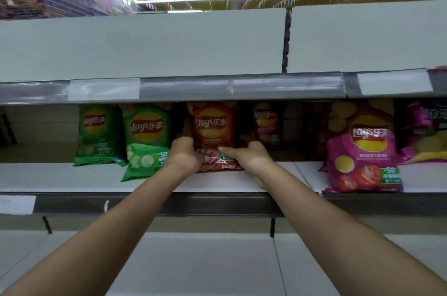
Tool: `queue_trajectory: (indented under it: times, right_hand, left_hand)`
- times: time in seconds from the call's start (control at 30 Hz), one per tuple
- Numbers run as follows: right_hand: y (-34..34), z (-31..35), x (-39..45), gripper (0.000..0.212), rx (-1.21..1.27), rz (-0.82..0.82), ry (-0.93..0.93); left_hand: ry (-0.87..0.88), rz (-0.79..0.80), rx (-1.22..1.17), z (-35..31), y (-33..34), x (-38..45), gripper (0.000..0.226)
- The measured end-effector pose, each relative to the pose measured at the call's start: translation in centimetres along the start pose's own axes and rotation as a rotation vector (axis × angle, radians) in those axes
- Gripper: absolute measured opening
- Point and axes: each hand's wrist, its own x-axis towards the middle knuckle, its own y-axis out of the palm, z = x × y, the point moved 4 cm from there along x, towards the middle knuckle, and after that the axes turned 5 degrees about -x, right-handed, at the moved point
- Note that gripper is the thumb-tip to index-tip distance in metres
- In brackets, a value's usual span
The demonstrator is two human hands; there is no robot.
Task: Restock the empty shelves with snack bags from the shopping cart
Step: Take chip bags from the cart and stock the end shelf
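A red-orange snack bag [212, 126] stands upright in the middle of the white shelf [217, 183]. My left hand [185, 154] grips its lower left edge and my right hand [249, 155] grips its lower right edge. Two green snack bags [145, 136] stand to its left. A pink tomato snack bag [365, 150] stands at the shelf's front right. A darker bag [266, 121] sits behind the held one, partly hidden. The shopping cart is out of view.
The upper shelf's front rail [217, 88] runs just above the bags. A purple bag [425, 131] stands at the far right. The lower shelf [205, 264] lies under my forearms. A bare stretch of shelf is at the far left [36, 174].
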Motion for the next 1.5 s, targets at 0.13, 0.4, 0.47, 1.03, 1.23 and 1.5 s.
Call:
queue_trajectory:
  times: [0.13, 0.4, 0.47, 1.03, 1.23, 1.5]
  right_hand:
    - [-5.7, 0.9, -3.6, 0.034, -0.125, -0.2, -0.278]
    - [-23.6, -4.0, -9.7, 0.034, -0.421, -0.911, -0.338]
    - [-24.7, -5.7, -8.8, 0.05, -0.317, -0.728, -0.206]
    - [-17.8, -2.8, -4.1, 0.034, 0.134, -0.359, -0.097]
    - [-16.3, -3.2, -3.7, 0.035, 0.562, -0.246, -0.061]
    - [-17.1, -3.4, -3.7, 0.01, 0.663, -0.312, 0.011]
  left_hand:
    - [0.108, -0.286, -0.034, -2.5, 0.6, -3.9, 0.076]
    - [0.207, 0.495, -0.316, -13.6, 14.8, -9.9, 0.106]
    - [0.208, 0.532, -0.314, -14.3, 16.9, -10.4, 0.114]
    - [0.114, 0.44, -0.392, -10.1, 9.7, -6.5, 0.085]
    - [0.098, 0.482, -0.28, -9.8, 7.4, -4.8, 0.077]
    - [0.048, 0.532, -0.104, -9.8, 7.5, -4.2, 0.072]
